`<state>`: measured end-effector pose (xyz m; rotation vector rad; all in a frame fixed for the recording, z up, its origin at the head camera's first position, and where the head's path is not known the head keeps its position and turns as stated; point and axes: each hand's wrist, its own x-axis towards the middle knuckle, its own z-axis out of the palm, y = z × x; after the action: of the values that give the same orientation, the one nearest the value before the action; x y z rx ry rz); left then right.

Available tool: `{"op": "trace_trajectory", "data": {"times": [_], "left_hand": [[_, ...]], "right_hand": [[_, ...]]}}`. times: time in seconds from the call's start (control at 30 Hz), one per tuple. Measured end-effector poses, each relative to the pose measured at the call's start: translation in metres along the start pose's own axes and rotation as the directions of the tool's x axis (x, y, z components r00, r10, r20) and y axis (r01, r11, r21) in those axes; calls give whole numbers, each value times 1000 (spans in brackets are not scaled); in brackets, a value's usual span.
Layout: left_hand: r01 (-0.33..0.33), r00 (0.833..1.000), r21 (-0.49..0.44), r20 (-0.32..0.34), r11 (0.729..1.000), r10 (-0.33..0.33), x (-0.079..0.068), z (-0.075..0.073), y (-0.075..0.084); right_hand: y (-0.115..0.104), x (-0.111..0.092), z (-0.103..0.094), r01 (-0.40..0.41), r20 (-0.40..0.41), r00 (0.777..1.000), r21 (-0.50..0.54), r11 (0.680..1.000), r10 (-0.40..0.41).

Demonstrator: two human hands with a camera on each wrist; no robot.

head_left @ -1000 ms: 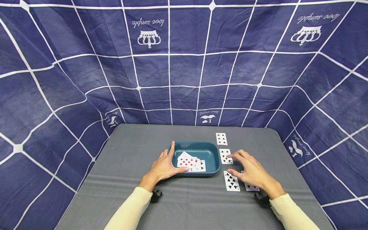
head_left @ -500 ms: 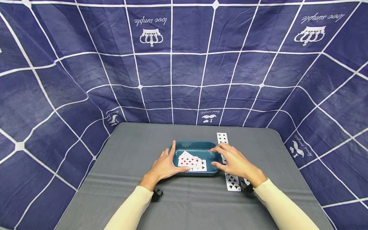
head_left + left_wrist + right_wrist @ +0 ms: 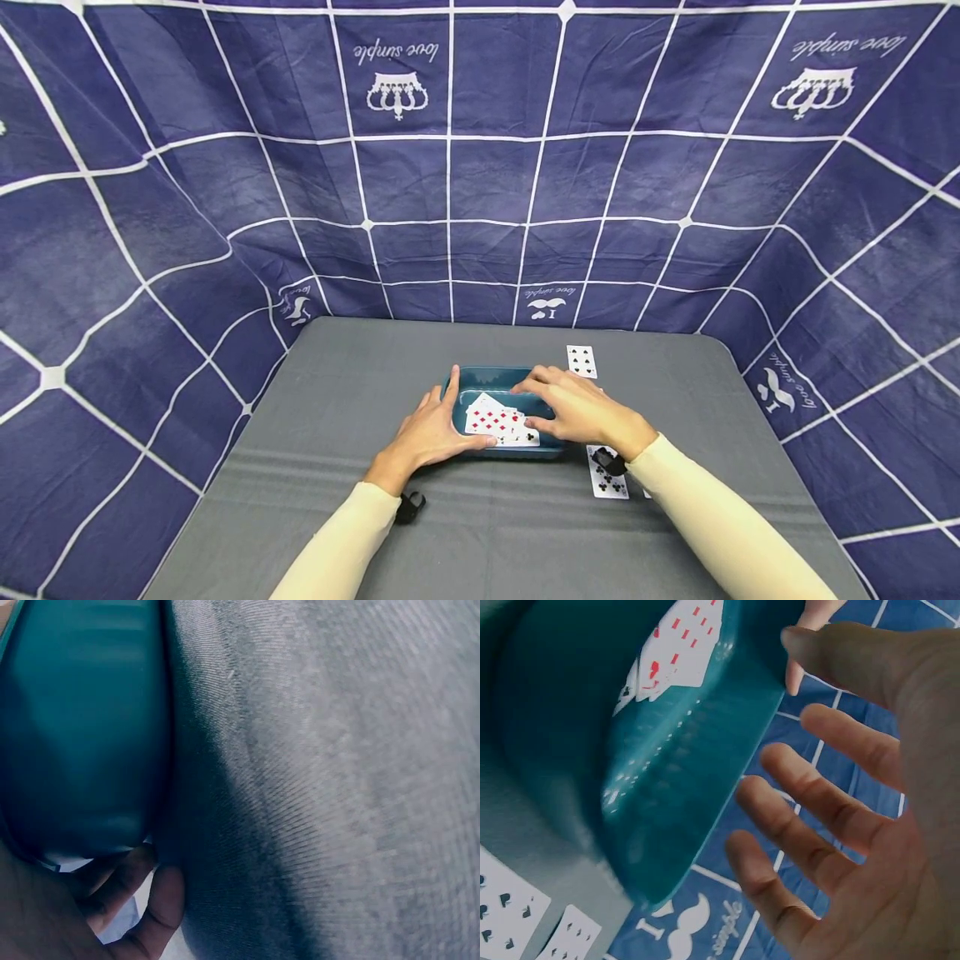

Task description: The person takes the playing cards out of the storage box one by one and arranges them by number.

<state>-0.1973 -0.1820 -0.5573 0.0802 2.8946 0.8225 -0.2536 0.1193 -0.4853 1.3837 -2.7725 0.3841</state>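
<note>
A teal plastic tray (image 3: 495, 377) holds a loose pile of playing cards (image 3: 487, 417), with a diamonds card on top. My left hand (image 3: 422, 437) grips the tray's left end, its thumb over the near rim and its index finger up at the far corner. In the left wrist view, fingers (image 3: 161, 900) curl close to the tray's end (image 3: 90, 742). My right hand (image 3: 581, 408) hovers over the tray's right end. In the right wrist view its fingers are spread and loosely bent, with nothing between them, beside the tray wall (image 3: 697, 795).
Right of the tray, a spades card (image 3: 581, 361) lies at the back and a clubs card (image 3: 609, 483) in front, partly under the right wrist's black strap (image 3: 607, 461). Other cards there are mostly hidden by the right arm. Blue cloth (image 3: 487, 183) walls enclose the grey table (image 3: 360, 358).
My right hand has moved left, from above the cards on the table to over the tray's right end. My left hand keeps its place on the tray.
</note>
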Motion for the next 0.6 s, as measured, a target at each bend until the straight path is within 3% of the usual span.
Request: {"op": "trace_trajectory", "data": {"times": [0.23,0.6], "left_hand": [[-7,1000,21,18,1000,7,1,-3,1],[-14,997,14,82,1000,13,1,-7,1]], "right_hand": [[-5,25,0,19,143,990,-19,1000,-16],[-15,60,13,57,336,940,6,998,-56]]}}
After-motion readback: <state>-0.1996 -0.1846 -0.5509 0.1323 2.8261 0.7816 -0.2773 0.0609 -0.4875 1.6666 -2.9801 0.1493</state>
